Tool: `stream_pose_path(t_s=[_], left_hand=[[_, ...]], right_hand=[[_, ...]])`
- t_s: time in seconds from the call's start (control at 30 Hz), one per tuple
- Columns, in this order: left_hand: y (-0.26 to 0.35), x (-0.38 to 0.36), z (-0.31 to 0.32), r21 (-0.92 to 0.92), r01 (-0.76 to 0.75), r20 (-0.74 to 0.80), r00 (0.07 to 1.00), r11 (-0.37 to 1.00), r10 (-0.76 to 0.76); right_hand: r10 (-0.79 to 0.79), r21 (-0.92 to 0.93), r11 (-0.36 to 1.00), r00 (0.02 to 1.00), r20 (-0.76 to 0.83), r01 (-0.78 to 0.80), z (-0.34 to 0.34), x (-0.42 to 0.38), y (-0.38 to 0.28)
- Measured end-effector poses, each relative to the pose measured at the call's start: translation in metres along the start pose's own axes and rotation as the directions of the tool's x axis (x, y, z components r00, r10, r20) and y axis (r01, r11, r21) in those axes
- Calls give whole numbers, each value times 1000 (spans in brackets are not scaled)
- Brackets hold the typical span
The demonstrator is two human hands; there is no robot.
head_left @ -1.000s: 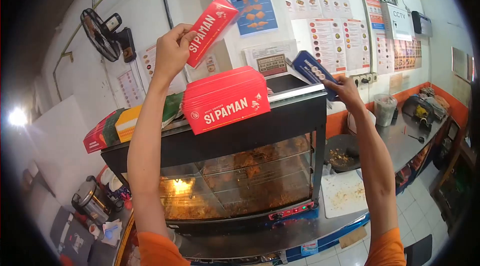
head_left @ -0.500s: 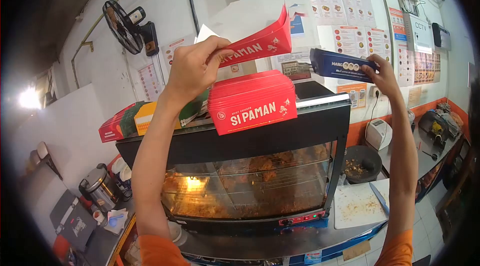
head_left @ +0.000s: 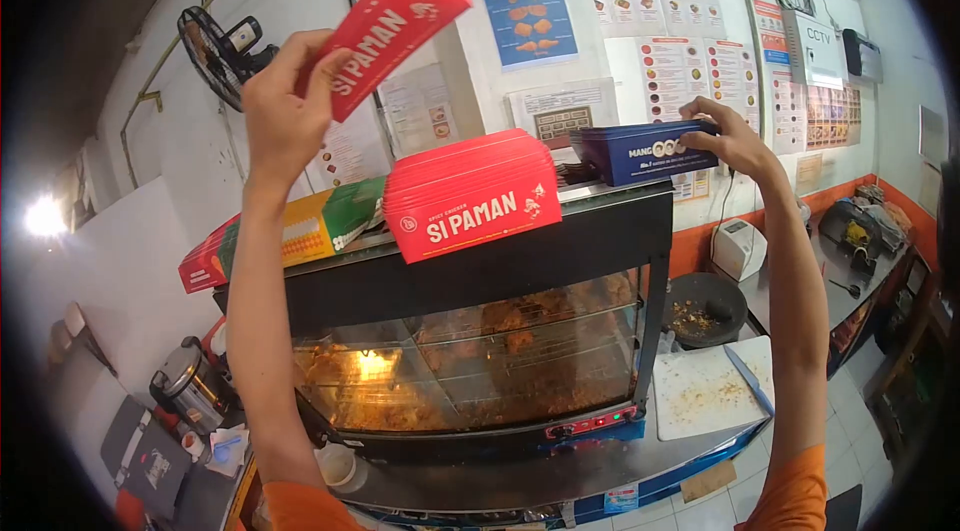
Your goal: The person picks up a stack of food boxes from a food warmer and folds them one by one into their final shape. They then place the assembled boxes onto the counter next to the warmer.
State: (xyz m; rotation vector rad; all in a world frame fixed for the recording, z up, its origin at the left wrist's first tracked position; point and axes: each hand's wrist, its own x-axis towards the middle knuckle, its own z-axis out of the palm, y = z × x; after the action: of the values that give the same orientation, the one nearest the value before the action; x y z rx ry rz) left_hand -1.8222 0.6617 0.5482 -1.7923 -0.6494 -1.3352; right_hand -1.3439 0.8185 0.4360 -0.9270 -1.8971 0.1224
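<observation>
Your left hand (head_left: 283, 116): raised high, fingers closed around the lower end of one flat red box (head_left: 392, 23), held tilted above the warmer cabinet (head_left: 480, 331). Your right hand (head_left: 735, 139): fingers curled over the far end of the blue box stack (head_left: 640, 151), which rests on the cabinet top at its right. Red box stack (head_left: 470, 193): on the cabinet top, centre, just beside the blue one. Green and yellow boxes (head_left: 300, 231): on the left of the top.
</observation>
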Motion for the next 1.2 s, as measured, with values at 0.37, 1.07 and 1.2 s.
stream_pose_path(t_s=[0.37,1.07,1.2], left_hand=[[9,6,-29,77,20,27,999,997,-22],[138,55,55,62,-628,48,778,776,626],[86,51,79,-277,-288,-3,954,917,299]], right_hand=[[-70,-148,985,987,142,91,-11,2,-8],[-791,-773,500,569,-224,390,-18,-23,-169],[-826,-863,461,454,-334,204,-60,-46,-137]])
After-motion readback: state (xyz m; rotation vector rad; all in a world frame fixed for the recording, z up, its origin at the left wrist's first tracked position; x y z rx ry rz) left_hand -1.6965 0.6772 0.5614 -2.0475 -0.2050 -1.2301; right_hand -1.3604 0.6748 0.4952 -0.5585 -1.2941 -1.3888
